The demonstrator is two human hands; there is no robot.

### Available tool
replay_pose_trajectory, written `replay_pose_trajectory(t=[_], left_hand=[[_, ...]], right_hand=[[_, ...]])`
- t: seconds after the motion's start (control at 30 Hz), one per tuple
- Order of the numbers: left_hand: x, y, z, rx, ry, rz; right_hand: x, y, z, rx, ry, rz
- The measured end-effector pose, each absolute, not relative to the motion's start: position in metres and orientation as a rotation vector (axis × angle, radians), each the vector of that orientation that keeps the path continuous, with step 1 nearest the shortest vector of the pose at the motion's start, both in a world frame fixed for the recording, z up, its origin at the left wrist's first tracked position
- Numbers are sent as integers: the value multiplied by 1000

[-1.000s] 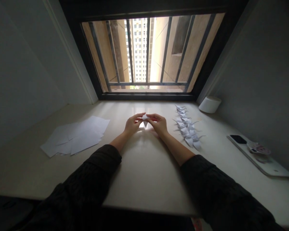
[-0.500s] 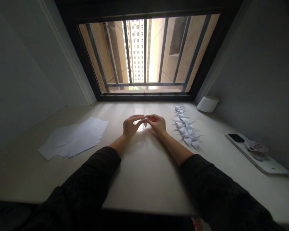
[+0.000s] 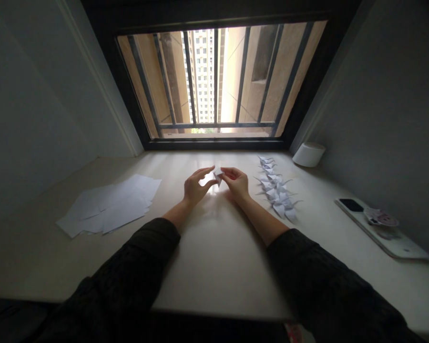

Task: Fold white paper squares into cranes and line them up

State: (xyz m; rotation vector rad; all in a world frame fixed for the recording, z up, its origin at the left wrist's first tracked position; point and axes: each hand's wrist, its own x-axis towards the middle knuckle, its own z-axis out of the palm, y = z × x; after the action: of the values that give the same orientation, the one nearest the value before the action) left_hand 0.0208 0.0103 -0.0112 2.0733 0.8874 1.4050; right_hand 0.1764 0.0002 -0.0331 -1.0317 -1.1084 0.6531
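A small piece of folded white paper [image 3: 218,175] is pinched between the thumb and fingers of my right hand [image 3: 237,184], a little above the white table. One pointed corner of it hangs downward. Just to its left, my left hand [image 3: 196,186] is open, thumb and fingers apart in a C shape. Its fingertips are close to the paper's left edge; I cannot tell whether the thumb touches it. To the right of my right hand stand several folded paper cranes [image 3: 277,188] in a crowded row.
Loose white paper sheets [image 3: 117,202] lie overlapping on the left of the table [image 3: 214,267]. A white roll-shaped object [image 3: 308,155] sits at the back right by the wall. Nearer on the right lies a phone [image 3: 382,228]. A barred window [image 3: 214,81] is behind the table.
My left fingers have parted and come away from the folded paper, which both hands were holding. The paper has turned and shows more, now in my right hand.
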Motion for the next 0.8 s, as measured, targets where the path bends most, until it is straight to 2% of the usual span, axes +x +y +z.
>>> replay_pose_trajectory(t=[0.27, 0.8], left_hand=[[23, 18, -16, 1665, 853, 1016], [21, 26, -23, 1623, 732, 1089]], right_hand=[[169, -4, -25, -918, -1090, 779], [171, -6, -26, -968, -1245, 758]])
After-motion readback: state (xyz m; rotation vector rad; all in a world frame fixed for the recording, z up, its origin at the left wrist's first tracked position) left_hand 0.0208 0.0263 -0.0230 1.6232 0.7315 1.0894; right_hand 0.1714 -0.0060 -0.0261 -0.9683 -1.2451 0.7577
